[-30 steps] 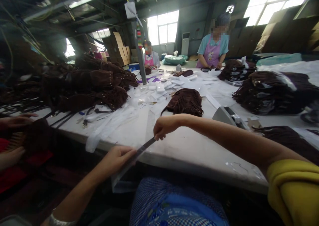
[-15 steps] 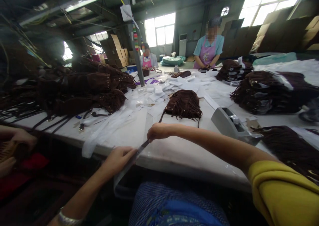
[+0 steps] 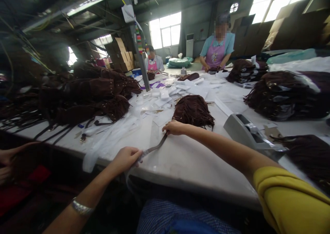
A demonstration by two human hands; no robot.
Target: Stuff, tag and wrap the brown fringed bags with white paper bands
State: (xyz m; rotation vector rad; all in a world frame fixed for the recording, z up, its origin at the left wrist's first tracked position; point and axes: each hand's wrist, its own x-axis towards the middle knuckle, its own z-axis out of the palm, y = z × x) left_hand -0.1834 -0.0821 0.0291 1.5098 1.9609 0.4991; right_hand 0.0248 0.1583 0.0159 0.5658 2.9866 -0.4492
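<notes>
A dark brown fringed bag (image 3: 193, 110) lies on the white table in front of me. Its strap (image 3: 157, 145) runs down toward the table's near edge. My right hand (image 3: 173, 127) pinches the strap close to the bag's lower left corner. Lower left, my left hand (image 3: 129, 158) is closed on the strap's other part, where clear plastic wrap (image 3: 144, 153) surrounds it. The strap bends slightly between both hands. Some translucent plastic hangs below my left hand, over the table edge.
A grey tape dispenser (image 3: 247, 132) stands right of the bag. Brown bags are piled at left (image 3: 90, 93) and right (image 3: 291, 96). White paper and plastic pieces (image 3: 165, 95) litter the middle, near a metal post (image 3: 144, 68). Two people work across the table; another person's hands show far left.
My right hand has moved up and right, closer to the bag. The strap, taut before, now curves. My left hand has shifted slightly, and the bag appears a little further right.
</notes>
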